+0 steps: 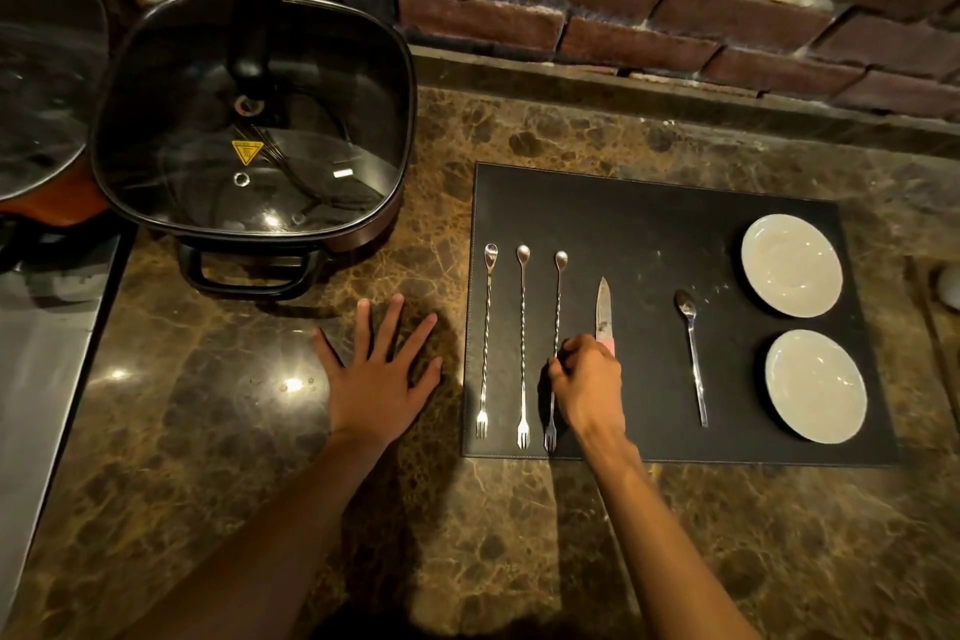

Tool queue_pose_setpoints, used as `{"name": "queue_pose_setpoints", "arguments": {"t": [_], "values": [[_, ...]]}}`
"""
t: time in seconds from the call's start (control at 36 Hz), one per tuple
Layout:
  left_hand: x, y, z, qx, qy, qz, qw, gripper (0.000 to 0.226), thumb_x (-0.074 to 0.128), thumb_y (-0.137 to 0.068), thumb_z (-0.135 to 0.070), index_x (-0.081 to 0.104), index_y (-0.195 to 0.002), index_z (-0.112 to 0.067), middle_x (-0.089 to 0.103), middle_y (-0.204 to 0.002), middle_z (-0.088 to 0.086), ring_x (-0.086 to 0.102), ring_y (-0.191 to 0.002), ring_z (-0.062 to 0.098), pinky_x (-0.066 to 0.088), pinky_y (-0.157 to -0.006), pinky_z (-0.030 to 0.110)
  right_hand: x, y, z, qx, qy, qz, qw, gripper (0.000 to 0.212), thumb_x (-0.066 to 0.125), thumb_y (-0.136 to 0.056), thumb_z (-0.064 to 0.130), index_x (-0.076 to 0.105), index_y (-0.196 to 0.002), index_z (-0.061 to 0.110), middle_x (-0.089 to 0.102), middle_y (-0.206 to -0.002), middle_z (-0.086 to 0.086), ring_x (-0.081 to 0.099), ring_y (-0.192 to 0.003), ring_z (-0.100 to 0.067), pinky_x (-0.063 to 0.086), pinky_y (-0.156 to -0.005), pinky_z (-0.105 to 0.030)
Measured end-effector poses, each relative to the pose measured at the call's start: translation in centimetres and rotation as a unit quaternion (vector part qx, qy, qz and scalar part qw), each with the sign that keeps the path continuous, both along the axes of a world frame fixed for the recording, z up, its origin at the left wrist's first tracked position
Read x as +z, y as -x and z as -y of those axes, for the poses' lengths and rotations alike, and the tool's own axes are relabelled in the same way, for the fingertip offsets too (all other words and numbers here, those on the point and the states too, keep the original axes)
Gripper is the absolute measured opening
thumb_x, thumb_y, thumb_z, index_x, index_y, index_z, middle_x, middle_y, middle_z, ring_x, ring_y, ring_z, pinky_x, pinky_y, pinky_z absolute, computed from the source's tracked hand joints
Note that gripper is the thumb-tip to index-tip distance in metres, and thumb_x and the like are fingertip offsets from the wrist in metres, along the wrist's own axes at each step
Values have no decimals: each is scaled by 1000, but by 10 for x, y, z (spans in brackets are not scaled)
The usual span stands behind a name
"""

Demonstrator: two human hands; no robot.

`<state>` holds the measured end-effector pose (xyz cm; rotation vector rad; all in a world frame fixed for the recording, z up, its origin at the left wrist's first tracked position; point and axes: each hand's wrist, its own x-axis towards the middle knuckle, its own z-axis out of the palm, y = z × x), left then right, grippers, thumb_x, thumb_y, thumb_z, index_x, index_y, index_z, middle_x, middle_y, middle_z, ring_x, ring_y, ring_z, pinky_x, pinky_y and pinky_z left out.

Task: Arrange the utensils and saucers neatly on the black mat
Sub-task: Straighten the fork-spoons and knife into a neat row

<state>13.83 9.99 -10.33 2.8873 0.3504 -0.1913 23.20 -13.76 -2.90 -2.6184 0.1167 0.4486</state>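
Note:
A black mat (649, 224) lies on the marble counter. On its left side three long twisted bar spoons with fork ends lie side by side: the first (487, 327), the second (522, 343) and the third (558, 307). My right hand (589, 379) pinches the third bar spoon at mid-shaft and covers most of the pink handle of a knife (603, 309). A teaspoon (693, 353) lies further right. Two white saucers, one far (791, 265) and one near (815, 386), sit at the mat's right edge. My left hand (376, 369) rests flat on the counter, fingers spread.
A square electric pan with a glass lid (254, 120) stands at the back left, another glass lid (41, 78) beside it. A brick wall (623, 5) runs along the back. A metal surface (47, 353) borders the counter's left edge. Wooden sticks (935, 343) lie right of the mat.

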Motion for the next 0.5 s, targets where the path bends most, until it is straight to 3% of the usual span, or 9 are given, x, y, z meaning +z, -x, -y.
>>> {"name": "queue_pose_setpoints", "arguments": {"t": [0.19, 0.5], "values": [[-4, 0, -1, -3, -10, 0, 1000, 60, 14, -100, -70, 18, -157, -54, 10, -173, -7, 5, -160, 31, 6, -113, 81, 0, -4, 4, 4, -18, -10, 1000, 17, 58, -91, 3, 64, -108, 3, 70, -92, -13, 67, -86, -24, 56, -85, -34], [-9, 1, -2, 0, -17, 3, 1000, 60, 14, -100, -70, 16, -157, -55, 8, -173, -8, 5, -160, 32, 4, -113, 80, 0, -5, 5, 3, -40, -8, 999, 14, 60, -92, 9, 64, -104, 5, 68, -87, -10, 66, -83, -24, 55, -82, -32]]}}
